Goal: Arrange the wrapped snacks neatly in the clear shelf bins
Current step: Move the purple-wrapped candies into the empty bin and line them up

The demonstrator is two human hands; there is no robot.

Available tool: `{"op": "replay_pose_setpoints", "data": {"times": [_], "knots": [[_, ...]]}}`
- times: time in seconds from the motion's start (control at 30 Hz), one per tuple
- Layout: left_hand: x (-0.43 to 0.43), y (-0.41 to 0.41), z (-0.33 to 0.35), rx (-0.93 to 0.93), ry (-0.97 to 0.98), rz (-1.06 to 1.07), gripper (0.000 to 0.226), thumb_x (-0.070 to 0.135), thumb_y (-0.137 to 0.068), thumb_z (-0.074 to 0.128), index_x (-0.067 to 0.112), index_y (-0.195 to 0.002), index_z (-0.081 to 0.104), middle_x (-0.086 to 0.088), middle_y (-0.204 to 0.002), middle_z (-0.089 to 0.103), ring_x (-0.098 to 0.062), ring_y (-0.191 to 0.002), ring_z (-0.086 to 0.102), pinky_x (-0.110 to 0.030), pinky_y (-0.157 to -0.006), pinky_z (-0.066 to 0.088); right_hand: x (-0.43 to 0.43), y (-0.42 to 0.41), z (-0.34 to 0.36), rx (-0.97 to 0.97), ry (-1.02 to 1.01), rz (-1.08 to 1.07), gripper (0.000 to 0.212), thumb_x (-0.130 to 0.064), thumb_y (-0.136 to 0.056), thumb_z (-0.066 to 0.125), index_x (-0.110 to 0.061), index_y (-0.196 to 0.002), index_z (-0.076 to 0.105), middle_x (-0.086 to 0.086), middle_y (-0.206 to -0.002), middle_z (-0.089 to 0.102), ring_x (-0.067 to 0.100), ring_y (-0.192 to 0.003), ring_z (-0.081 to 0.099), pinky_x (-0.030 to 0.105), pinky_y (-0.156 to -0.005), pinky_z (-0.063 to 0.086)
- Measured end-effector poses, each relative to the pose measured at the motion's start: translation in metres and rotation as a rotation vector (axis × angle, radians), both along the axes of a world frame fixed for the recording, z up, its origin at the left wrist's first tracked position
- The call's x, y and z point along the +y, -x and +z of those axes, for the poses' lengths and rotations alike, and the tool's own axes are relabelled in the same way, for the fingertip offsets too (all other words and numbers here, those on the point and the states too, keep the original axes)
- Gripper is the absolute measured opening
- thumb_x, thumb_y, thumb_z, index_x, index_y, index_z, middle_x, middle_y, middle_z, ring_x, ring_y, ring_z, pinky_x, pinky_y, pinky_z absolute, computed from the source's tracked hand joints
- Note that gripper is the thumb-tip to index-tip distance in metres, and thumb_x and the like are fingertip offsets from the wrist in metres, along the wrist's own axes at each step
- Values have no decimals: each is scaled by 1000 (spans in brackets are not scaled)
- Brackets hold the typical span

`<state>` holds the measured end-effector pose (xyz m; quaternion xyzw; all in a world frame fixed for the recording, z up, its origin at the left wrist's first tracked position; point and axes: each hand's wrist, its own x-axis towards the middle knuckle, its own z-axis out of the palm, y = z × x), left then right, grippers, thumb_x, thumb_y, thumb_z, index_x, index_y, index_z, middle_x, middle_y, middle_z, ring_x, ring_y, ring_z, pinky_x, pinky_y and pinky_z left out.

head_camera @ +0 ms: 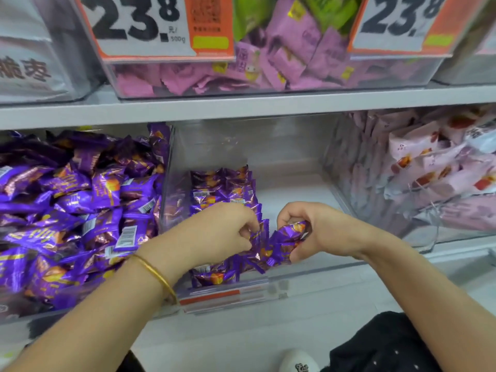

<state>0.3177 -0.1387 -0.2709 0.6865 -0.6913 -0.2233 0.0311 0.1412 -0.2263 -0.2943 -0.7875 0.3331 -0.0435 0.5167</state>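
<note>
A clear middle bin (290, 162) on the lower shelf holds a neat row of purple wrapped snacks (222, 189) along its left side. Inside the bin, my left hand (214, 232) pinches the edges of the purple packs at the front of that row. My right hand (311, 229) grips a small bundle of purple snacks (284, 240) just to the right of the row, close to the left hand. The bin's right half shows bare floor.
The left bin (67, 205) is heaped with loose purple snacks. The right bin (429, 173) holds pale pink packs. Above, a bin of pink and green packs (268, 65) carries orange price signs (150, 25). A price rail (225, 294) fronts the middle bin.
</note>
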Motion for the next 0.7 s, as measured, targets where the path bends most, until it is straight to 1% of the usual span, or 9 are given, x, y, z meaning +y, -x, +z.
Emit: {"op": "replay_pose_setpoints", "data": {"times": [0.07,0.17,0.27,0.33,0.4,0.47,0.53,0.63,0.7], "knots": [[-6,5,-7,5,-54,-20,31,15,-86,62,16,-118,61,1,-106,65,-10,-89,57,-22,-82,45,-2,0,-5,22,14,15,46,17,-60,74,-18,-80,54,-9,-66,58,0,-50,50,12,-52,41],[-11,10,-19,-11,-71,-55,26,18,-86,64,15,-111,63,0,-101,65,-8,-78,51,-21,-76,45,-5,-2,-10,44,57,39,46,14,-60,75,-21,-78,52,-7,-68,56,0,-49,47,12,-51,40],[-14,11,-31,-58,-32,-49,22,24,-84,66,17,-105,64,2,-95,59,-11,-79,48,-32,-80,49,-7,-3,-12,40,88,49,46,13,-60,76,-22,-78,52,-5,-71,57,-1,-49,47,12,-52,41],[-15,12,-35,-58,-8,-36,20,28,-83,67,18,-101,63,5,-91,51,-11,-79,46,-34,-79,49,-8,-4,-13,42,94,51,46,12,-61,76,-23,-79,52,-6,-70,58,-2,-50,48,13,-54,43],[-14,13,-37,-24,0,-26,19,27,-83,67,17,-98,63,6,-89,48,-10,-76,47,-31,-77,48,-7,-4,-14,49,108,54,47,11,-61,77,-25,-78,51,-9,-68,57,-2,-51,48,13,-54,42],[-14,13,-37,39,7,-2,13,24,-82,69,20,-90,61,8,-85,48,-6,-72,48,-28,-75,48,-7,-4,-14,50,123,50,48,9,-61,77,-26,-78,50,-9,-69,56,1,-54,48,14,-56,42],[-12,13,-36,87,7,36,14,22,-81,70,23,-84,57,10,-83,53,-4,-71,51,-29,-77,50,-7,-2,-13,70,128,58,47,6,-61,79,-27,-80,50,-9,-73,55,5,-59,48,16,-57,42],[-10,12,-36,64,6,68,12,21,-83,68,20,-94,63,10,-84,60,-9,-77,57,-34,-78,51,-4,1,-11,178,152,134,44,-2,-66,79,-26,-89,50,-9,-80,55,5,-63,49,14,-57,42],[-8,13,-36,1,27,54,17,23,-85,64,21,-101,63,10,-87,61,-11,-82,57,-34,-79,51,-2,0,-11,252,169,197,42,-8,-71,77,-22,-100,50,-7,-86,55,8,-66,50,18,-61,44]]}}
